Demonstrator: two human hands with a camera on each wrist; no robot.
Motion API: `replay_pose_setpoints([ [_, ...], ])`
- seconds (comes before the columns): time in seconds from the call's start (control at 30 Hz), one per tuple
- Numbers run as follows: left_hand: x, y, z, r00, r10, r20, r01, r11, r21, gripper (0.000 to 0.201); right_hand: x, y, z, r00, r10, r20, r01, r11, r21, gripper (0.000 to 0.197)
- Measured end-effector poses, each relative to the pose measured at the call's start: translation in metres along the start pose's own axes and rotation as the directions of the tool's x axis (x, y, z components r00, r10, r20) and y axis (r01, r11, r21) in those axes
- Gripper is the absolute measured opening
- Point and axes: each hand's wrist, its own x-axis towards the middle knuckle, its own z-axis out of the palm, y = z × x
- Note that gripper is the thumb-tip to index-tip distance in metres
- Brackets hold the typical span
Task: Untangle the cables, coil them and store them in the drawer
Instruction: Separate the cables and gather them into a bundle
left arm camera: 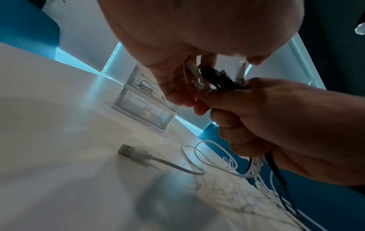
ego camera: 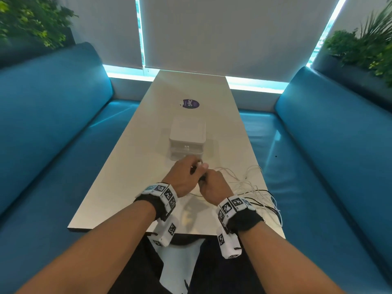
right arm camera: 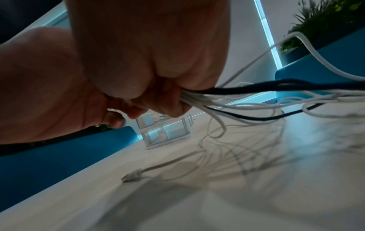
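The person's right hand (ego camera: 214,185) was closed in a fist around a bunch of thin white and black cables (right arm camera: 233,96). It held them close to their plug ends, so all the ends stayed together in one place. The left hand (ego camera: 184,175) was right beside it, touching it. Its fingers (left arm camera: 177,87) were pinching at the white and black plug ends (left arm camera: 217,76) that stuck up out of the fist. I think it was picking out one end, so that one cable could be pulled free from the rest.

The long parts of the cables hung down from the fist and spread out in loose loops on the long white table (ego camera: 131,158), to the right. Some went over the right edge. They were still mixed up, so the untangling was only just started.

One white cable with a flat metal plug (left arm camera: 134,154) lay by itself on the table on the near side, under the hands. No hand was touching it.

The small clear plastic drawer box (ego camera: 187,137) stood just past the hands, in the middle of the table. That kept it easy to reach. Its drawers looked closed. Some small things were already inside.
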Motion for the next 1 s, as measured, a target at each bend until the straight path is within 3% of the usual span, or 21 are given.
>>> replay_pose_setpoints([
  [0.13, -0.003, 0.005, 0.002, 0.998, 0.018, -0.059, -0.012, 0.995, 0.104, 0.03, 0.0, -0.003, 0.001, 0.999, 0.033, 0.04, -0.035, 0.999, 0.031, 0.022],
  [0.33, 0.002, -0.006, 0.008, 0.997, -0.039, -0.071, 0.054, 0.971, 0.232, 0.031, 0.0, -0.005, 0.005, 0.99, 0.0, 0.144, -0.03, 0.978, 0.207, 0.013],
  [0.63, 0.005, -0.021, 0.004, 0.984, -0.175, -0.03, 0.177, 0.977, 0.117, 0.028, 0.006, -0.004, 0.017, 0.981, -0.006, 0.196, -0.031, 0.982, 0.186, 0.017],
  [0.77, -0.002, -0.022, 0.004, 0.989, -0.146, 0.034, 0.142, 0.984, 0.103, 0.022, 0.009, -0.002, 0.026, 0.978, 0.003, 0.209, -0.041, 0.983, 0.181, 0.023],
  [0.87, -0.006, -0.018, 0.005, 0.994, -0.103, 0.023, 0.099, 0.987, 0.126, 0.035, 0.015, 0.002, 0.032, 0.985, 0.039, 0.169, -0.068, 0.983, 0.17, 0.025],
  [1.0, -0.003, -0.015, 0.002, 0.997, -0.079, 0.013, 0.074, 0.971, 0.227, 0.028, 0.021, 0.004, 0.034, 0.983, 0.079, 0.167, -0.119, 0.962, 0.246, 0.027],
])
